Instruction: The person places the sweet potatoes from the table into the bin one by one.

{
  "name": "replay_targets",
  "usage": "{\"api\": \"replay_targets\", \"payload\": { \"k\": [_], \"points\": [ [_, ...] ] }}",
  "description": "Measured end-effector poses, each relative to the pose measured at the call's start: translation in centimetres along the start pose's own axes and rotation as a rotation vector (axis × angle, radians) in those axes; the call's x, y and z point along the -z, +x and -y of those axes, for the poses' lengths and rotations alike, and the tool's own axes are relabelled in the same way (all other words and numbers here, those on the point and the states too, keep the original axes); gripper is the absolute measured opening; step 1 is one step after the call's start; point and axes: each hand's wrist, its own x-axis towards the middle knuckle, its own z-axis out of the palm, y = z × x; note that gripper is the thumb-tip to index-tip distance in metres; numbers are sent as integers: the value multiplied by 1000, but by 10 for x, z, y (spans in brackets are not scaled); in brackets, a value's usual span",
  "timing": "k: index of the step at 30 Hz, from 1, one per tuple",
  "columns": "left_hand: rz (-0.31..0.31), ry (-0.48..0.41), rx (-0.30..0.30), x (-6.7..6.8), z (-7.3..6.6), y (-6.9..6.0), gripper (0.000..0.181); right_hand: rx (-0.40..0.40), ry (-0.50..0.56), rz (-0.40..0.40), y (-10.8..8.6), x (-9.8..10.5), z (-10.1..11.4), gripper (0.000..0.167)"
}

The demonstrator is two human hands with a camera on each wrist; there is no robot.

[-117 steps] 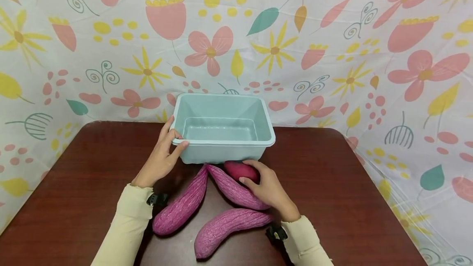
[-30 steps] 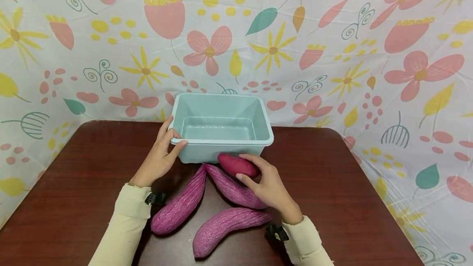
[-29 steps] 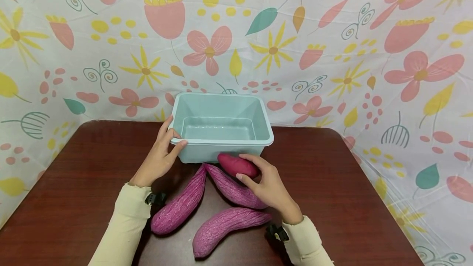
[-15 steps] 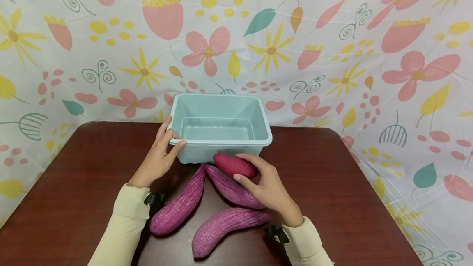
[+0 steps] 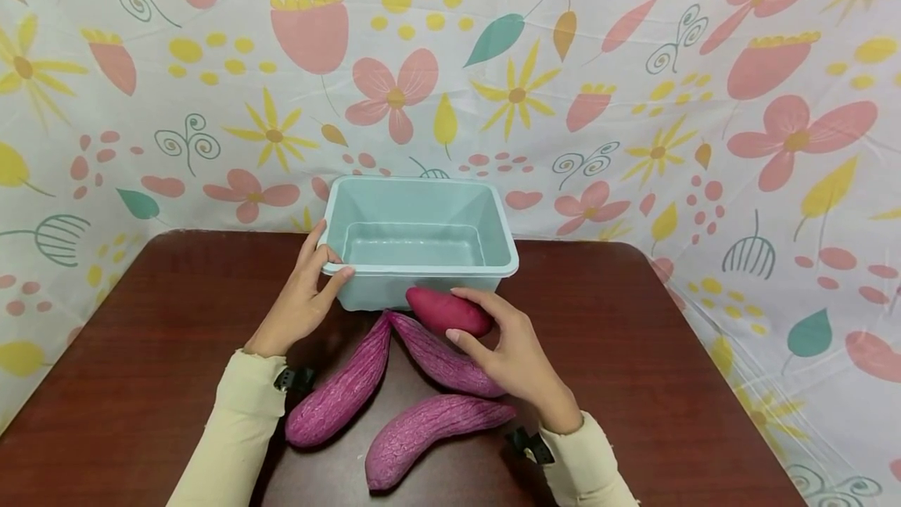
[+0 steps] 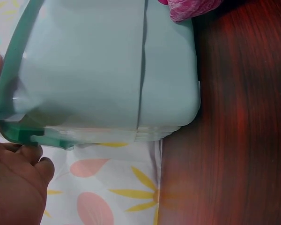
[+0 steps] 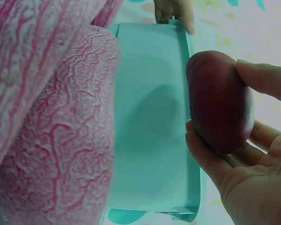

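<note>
My left hand (image 5: 299, 303) grips the front left corner of the pale blue plastic tub (image 5: 422, 271), thumb on the near side of the rim and fingers round the left side. In my right hand (image 5: 517, 350) is a smooth red oblong sweet potato (image 5: 439, 310), pinched between thumb and fingers. It is held before the tub's front wall, above a long purple vegetable (image 5: 450, 362) with pale streaks. The right wrist view shows thumb and fingers round the dark-red sweet potato (image 7: 219, 103). Inside the tub nothing is seen.
Two more streaked purple vegetables lie on the brown table (image 5: 633, 382): a left one (image 5: 341, 397) slanting toward the tub and a curved front one (image 5: 429, 436). A flower-print cloth (image 5: 521, 37) hangs behind the table. Both wrists wear small black devices.
My right hand has raised the red sweet potato a little and tilted its left end up before the tub, from lower beside the purple vegetable. My left hand keeps its grip on the tub.
</note>
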Motion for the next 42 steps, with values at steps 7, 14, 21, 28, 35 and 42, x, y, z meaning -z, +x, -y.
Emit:
{"api": "replay_targets", "payload": {
  "k": [7,14,21,28,35,42],
  "points": [
    [-4,-2,3,1,0,0,20,13,9,-3,4,2,2,49],
    [-6,-5,6,-2,1,-1,20,3,11,-3,4,6,3,50],
    [-12,-4,13,0,2,-2,20,19,24,-21,11,10,3,50],
    [-5,-3,4,-1,2,1,20,16,24,-61,16,17,1,51],
    [-5,-9,0,-3,4,1,19,28,39,-69,24,16,1,50],
    [-9,-18,0,-3,3,1,19,42,44,-73,32,15,4,50]
  ]
}}
